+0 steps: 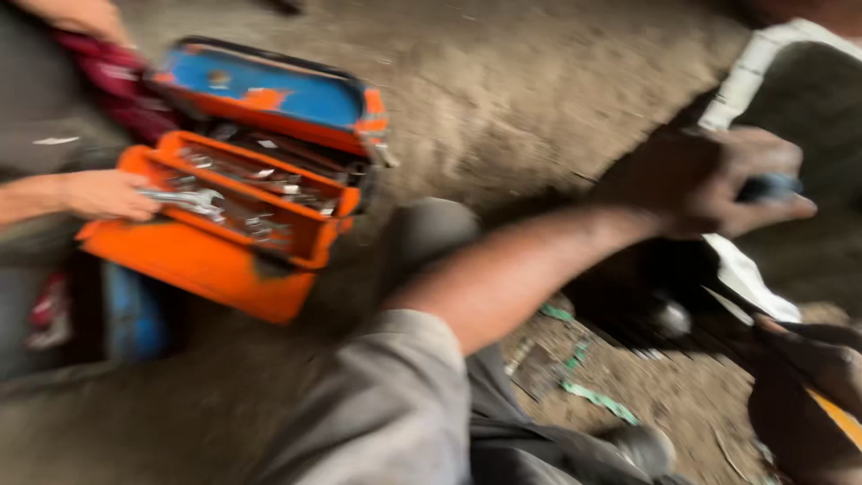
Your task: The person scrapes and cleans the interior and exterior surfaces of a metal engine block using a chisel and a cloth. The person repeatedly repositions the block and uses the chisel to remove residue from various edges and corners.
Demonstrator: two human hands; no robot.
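1. Blue-handled tool [769, 187]: in the head view I see it far right of the orange toolbox [193, 260], level with the box's open trays. Only a short stub of the handle shows, and the picture is blurred.
2. My left hand [709, 180] is wrapped tight around the blue-handled tool, fingers curled fully closed over it. The forearm runs from a grey sleeve [386, 404] that sits below and right of the toolbox.
3. My right hand [808, 382] sits low, far right of the toolbox and below the left hand. It is dark and smeared, so I cannot tell how far open it is or what it grips.
4. Another person's hand [108, 193] reaches in from the toolbox's left side, touching a wrench [184, 199] in the upper tray.
5. The toolbox stands on dirt ground [539, 81], with its blue lid [260, 85] tipped back.
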